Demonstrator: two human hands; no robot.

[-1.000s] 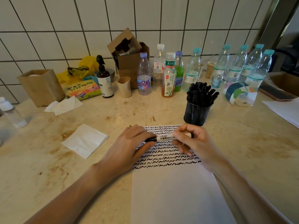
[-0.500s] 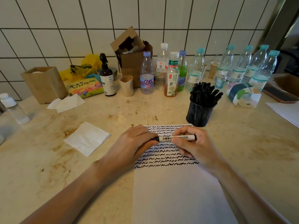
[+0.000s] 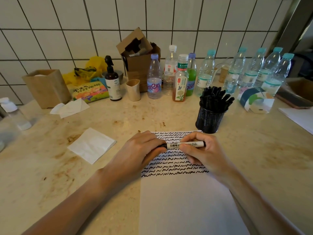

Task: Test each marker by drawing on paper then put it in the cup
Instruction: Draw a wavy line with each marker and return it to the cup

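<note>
Here I am holding a marker (image 3: 184, 145) level over the paper (image 3: 186, 200).
My left hand (image 3: 140, 150) is gripping its cap end, my right hand (image 3: 201, 150) pinching the barrel.

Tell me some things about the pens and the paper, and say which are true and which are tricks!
1. Both hands hold one marker: the left hand at its black end, the right hand round its white barrel. True.
2. The marker stands upright in the cup. False: it lies sideways over the paper.
3. The black mesh cup is full of black markers. True.
4. The paper is blank. False: rows of black squiggles cover its top part.
5. The cup stands left of the paper. False: it stands by the paper's far right corner.
</note>
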